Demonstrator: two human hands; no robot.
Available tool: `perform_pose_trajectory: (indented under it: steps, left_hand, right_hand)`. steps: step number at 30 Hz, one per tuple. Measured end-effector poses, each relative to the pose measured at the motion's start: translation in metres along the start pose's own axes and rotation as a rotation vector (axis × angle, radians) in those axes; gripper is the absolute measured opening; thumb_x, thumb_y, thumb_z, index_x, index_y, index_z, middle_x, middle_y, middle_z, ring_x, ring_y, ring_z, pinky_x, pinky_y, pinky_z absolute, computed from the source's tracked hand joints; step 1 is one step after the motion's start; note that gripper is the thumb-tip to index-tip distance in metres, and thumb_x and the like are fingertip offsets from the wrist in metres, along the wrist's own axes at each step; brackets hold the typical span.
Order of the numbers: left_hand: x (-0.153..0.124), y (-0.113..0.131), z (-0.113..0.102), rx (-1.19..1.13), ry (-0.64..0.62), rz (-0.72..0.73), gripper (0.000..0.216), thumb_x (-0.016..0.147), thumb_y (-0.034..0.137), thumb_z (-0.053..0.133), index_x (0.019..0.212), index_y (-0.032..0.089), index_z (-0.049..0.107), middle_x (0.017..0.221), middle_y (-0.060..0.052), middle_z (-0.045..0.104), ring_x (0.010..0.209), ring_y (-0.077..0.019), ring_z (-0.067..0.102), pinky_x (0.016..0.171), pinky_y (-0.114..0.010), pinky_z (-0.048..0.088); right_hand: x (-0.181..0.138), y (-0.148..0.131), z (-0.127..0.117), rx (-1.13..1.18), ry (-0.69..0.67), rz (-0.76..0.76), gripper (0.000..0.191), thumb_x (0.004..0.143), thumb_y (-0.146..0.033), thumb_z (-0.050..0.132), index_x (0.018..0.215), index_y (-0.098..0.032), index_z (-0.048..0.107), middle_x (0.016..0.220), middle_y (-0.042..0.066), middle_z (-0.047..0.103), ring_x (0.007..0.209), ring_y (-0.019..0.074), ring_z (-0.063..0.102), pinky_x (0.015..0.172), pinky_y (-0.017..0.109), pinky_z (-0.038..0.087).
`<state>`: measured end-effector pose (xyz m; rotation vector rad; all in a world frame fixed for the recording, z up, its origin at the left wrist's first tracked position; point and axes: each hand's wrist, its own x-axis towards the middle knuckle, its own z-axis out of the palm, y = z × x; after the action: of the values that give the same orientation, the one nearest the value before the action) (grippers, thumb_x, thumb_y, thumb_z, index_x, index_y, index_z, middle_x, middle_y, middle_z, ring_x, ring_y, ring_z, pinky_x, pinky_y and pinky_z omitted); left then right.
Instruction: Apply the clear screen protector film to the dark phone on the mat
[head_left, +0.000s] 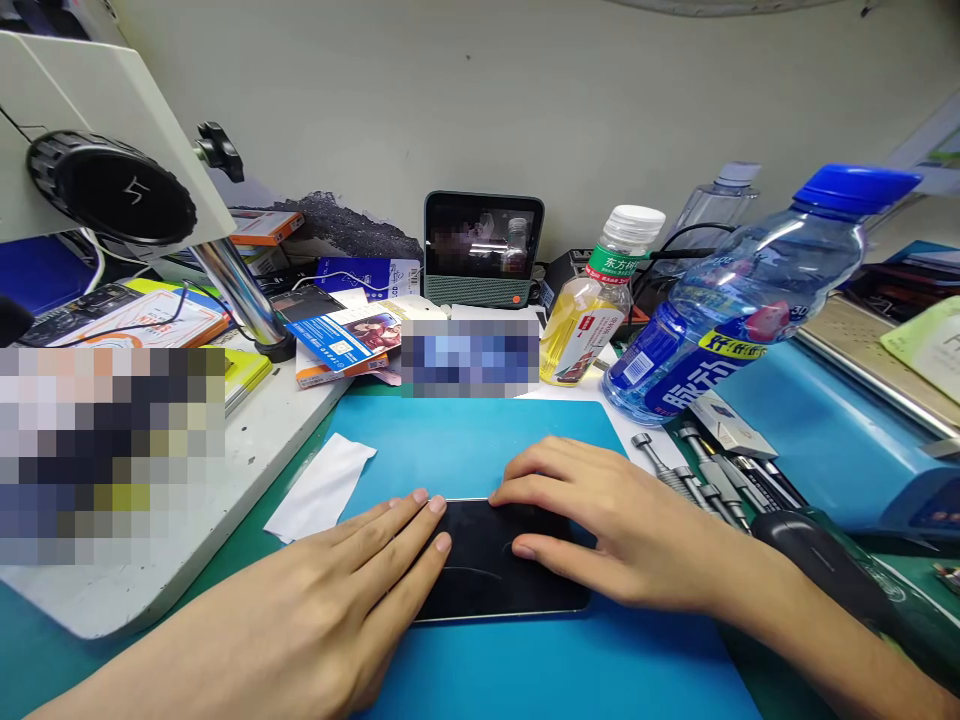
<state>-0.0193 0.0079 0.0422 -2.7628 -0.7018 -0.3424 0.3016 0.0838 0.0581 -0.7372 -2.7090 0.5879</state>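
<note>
A black phone lies flat on a blue work mat in front of me. My left hand rests on the phone's left end, fingers stretched out and close together, tips on its upper left corner. My right hand lies flat over the phone's right end, fingers extended along the top edge and thumb on the glass. Neither hand grips anything.
A white paper slip lies left of the mat. The microscope base fills the left. Behind stand a small screen, a yellow-liquid bottle and a blue-capped water bottle. Screwdrivers lie to the right.
</note>
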Motion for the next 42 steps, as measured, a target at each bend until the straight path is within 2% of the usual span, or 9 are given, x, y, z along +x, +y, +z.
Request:
perform_pose_trajectory:
  steps: [4,9,18,23,27,30,35,42]
  left_hand:
    - [0.0005,-0.0023,-0.0012,0.008,-0.016,0.005,0.043,0.114,0.016,0.05,0.153,0.011,0.068,0.154,-0.013,0.075,0.142,-0.0296,0.073,0.117,-0.038,0.062]
    - [-0.0001,-0.0045,-0.0028,0.047,-0.063,0.054,0.045,0.112,0.013,0.052,0.154,0.007,0.066,0.155,-0.016,0.074,0.143,-0.0325,0.073,0.115,-0.04,0.064]
    - [-0.0035,-0.001,-0.0024,0.057,-0.073,0.054,0.044,0.116,0.022,0.055,0.156,0.008,0.066,0.155,-0.016,0.073,0.143,-0.0345,0.072,0.114,-0.042,0.064]
    - [-0.0009,0.0004,-0.0033,0.081,-0.083,0.072,0.045,0.116,0.02,0.05,0.156,0.006,0.066,0.155,-0.019,0.072,0.139,-0.0368,0.075,0.107,-0.044,0.068]
    - [0.0003,0.0019,-0.0046,0.076,-0.102,0.059,0.045,0.115,0.018,0.05,0.155,0.005,0.066,0.154,-0.02,0.072,0.139,-0.0376,0.075,0.107,-0.045,0.068]
    - [-0.0014,0.0024,-0.0044,0.081,-0.117,0.059,0.046,0.114,0.018,0.053,0.156,0.004,0.065,0.155,-0.022,0.071,0.14,-0.0389,0.074,0.109,-0.045,0.068]
    - [-0.005,0.0039,-0.0017,0.053,-0.066,0.022,0.048,0.113,0.021,0.058,0.158,0.006,0.064,0.157,-0.021,0.071,0.143,-0.0365,0.072,0.114,-0.042,0.064]
    - [-0.0032,0.0048,-0.0025,0.071,-0.059,0.035,0.046,0.112,0.017,0.054,0.154,0.005,0.067,0.153,-0.021,0.073,0.139,-0.0362,0.075,0.11,-0.042,0.065]
  right_hand:
    - [-0.0016,0.0001,-0.0009,0.001,-0.003,0.003,0.029,0.114,-0.042,0.067,0.133,-0.023,0.076,0.127,0.009,0.079,0.112,0.0254,0.073,0.098,0.039,0.058]
    - [-0.0013,-0.0021,-0.0026,0.002,-0.01,0.01,0.031,0.113,-0.043,0.068,0.134,-0.022,0.076,0.128,0.01,0.079,0.113,0.0261,0.073,0.098,0.04,0.058]
    - [-0.0022,-0.0016,-0.0015,0.015,-0.016,0.005,0.032,0.114,-0.043,0.067,0.136,-0.022,0.076,0.129,0.01,0.079,0.114,0.0264,0.073,0.099,0.039,0.057]
    - [-0.0023,-0.001,-0.0018,0.004,-0.016,0.006,0.031,0.114,-0.043,0.067,0.136,-0.023,0.076,0.128,0.009,0.078,0.114,0.0261,0.073,0.099,0.04,0.057]
    - [-0.0012,-0.0001,-0.0028,0.003,-0.019,0.009,0.032,0.113,-0.043,0.068,0.137,-0.023,0.076,0.129,0.009,0.079,0.113,0.026,0.073,0.098,0.04,0.058]
    - [-0.001,0.0007,-0.0029,0.008,-0.021,-0.002,0.037,0.109,-0.048,0.074,0.136,-0.024,0.077,0.129,0.009,0.079,0.113,0.0259,0.074,0.097,0.039,0.059]
    - [-0.0018,0.0026,-0.0021,-0.003,-0.002,-0.032,0.058,0.096,-0.064,0.086,0.137,-0.024,0.077,0.128,0.01,0.079,0.112,0.0268,0.075,0.095,0.039,0.059]
    - [-0.0033,0.0032,-0.0008,-0.013,0.01,-0.051,0.061,0.092,-0.062,0.091,0.136,-0.022,0.077,0.127,0.009,0.079,0.113,0.0269,0.074,0.096,0.038,0.059]
